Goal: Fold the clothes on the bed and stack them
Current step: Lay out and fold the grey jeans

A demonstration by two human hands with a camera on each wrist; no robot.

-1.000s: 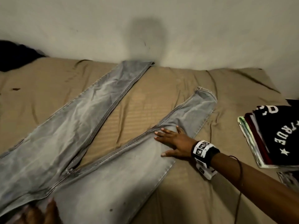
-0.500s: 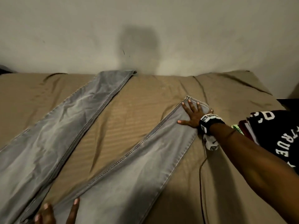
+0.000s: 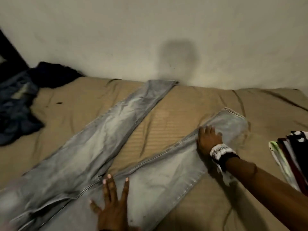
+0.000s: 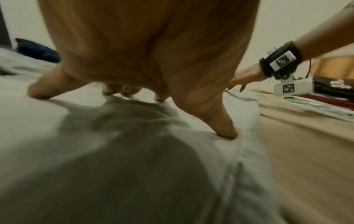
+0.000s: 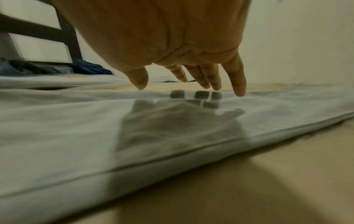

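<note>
Light grey jeans (image 3: 100,147) lie flat on the tan bed sheet (image 3: 166,124), legs spread in a V toward the wall. My left hand (image 3: 113,202) presses flat with spread fingers on the upper right leg beside the crotch; the left wrist view shows its fingertips (image 4: 228,133) touching the denim (image 4: 134,166). My right hand (image 3: 208,139) is over the right leg just short of its hem (image 3: 233,114). In the right wrist view its straight fingers (image 5: 237,81) hang just above the denim (image 5: 76,121), casting a shadow, and hold nothing.
A stack of folded clothes (image 3: 290,155) sits at the bed's right edge, close to my right forearm. A heap of dark blue clothes (image 3: 18,104) lies at the far left by a dark frame (image 3: 8,52). The wall (image 3: 150,39) runs along the far side.
My right hand has drawn back from the hem a little way down the right leg. My left hand has slid forward onto the jeans and is now fully in view.
</note>
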